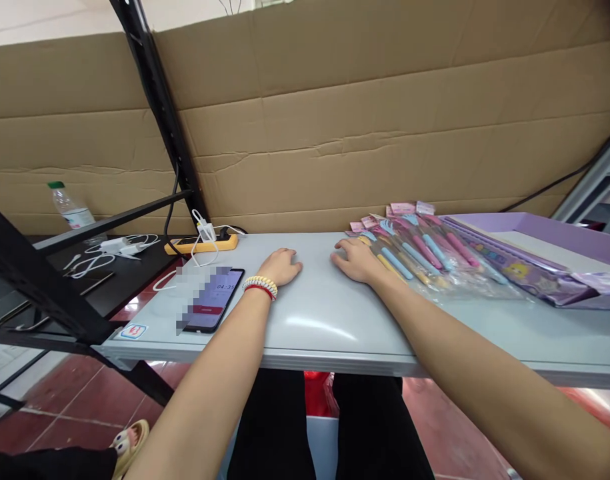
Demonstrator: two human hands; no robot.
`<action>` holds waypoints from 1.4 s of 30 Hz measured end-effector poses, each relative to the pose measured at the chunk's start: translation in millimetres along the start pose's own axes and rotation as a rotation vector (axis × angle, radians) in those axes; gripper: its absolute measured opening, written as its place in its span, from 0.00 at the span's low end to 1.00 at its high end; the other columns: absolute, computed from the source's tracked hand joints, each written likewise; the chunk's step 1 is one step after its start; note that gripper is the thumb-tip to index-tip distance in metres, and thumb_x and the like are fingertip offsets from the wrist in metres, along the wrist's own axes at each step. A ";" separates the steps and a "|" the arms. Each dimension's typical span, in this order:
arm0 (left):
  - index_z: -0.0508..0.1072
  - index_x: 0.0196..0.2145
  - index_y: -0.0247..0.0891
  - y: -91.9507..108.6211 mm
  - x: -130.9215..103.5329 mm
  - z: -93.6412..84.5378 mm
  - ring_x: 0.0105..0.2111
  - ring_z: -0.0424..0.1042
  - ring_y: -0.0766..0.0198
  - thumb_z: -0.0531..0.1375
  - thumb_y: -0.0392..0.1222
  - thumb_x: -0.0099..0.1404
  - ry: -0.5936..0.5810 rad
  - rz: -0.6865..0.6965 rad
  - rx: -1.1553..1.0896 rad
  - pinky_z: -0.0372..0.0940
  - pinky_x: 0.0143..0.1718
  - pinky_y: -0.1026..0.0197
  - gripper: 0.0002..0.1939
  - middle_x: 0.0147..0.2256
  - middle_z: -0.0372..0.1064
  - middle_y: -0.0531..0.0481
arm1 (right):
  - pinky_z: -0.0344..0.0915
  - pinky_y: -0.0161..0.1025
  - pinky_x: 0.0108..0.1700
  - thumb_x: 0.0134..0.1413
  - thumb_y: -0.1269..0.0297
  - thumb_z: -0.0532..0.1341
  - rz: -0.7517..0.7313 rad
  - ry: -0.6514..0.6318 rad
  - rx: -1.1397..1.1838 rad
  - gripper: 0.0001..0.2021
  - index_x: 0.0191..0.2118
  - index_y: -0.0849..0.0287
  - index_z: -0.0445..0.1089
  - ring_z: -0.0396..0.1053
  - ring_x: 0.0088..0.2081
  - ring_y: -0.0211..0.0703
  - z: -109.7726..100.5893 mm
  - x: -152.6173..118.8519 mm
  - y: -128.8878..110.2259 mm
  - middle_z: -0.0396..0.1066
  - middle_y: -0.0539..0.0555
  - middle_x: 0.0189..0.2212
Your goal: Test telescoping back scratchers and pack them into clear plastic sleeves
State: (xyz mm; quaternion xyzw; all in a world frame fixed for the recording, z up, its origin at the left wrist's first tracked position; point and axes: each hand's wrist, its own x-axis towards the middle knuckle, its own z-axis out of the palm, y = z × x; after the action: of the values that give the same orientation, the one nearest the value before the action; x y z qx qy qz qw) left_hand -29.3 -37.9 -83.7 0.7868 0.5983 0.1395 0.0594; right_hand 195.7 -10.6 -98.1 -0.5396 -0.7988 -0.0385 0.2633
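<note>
My left hand (281, 267), with a braided bracelet and a red band at the wrist, rests on the grey tabletop (315, 320). Its fingers lie flat and the thumb stands apart, with nothing held. To the right, my right hand (355, 260) is also laid on the surface, fingers a little bent and apart, holding nothing. It is beside a fanned pile of pen-like sticks (419, 247) in clear plastic sleeves, with pink, blue and yellow handles and pinkish header cards. Right of the pile stands an open purple box (549, 293) with a cartoon print.
A smartphone (213, 303) with a lit screen lies left of my left arm. Behind it is a yellow power strip (225, 243) with a white charger. Black shelf posts (169, 127), a bottle (75, 210) and cables stand left. Cardboard (305, 133) walls the back.
</note>
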 end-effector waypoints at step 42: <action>0.78 0.39 0.38 11.5 14.6 -1.7 0.59 0.58 0.53 0.42 0.49 0.68 0.059 0.040 0.073 0.49 0.59 0.49 0.26 0.55 0.65 0.42 | 0.60 0.36 0.46 0.49 0.62 0.59 0.384 -0.175 0.165 0.12 0.39 0.59 0.75 0.68 0.46 0.47 -16.7 -11.3 2.7 0.73 0.56 0.42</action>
State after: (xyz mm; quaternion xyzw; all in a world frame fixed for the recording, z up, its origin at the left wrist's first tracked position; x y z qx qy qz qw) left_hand -15.6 -27.3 -76.9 0.7956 0.5887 0.1422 0.0102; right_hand 207.5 -24.8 -89.6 -0.6595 -0.7018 0.1250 0.2386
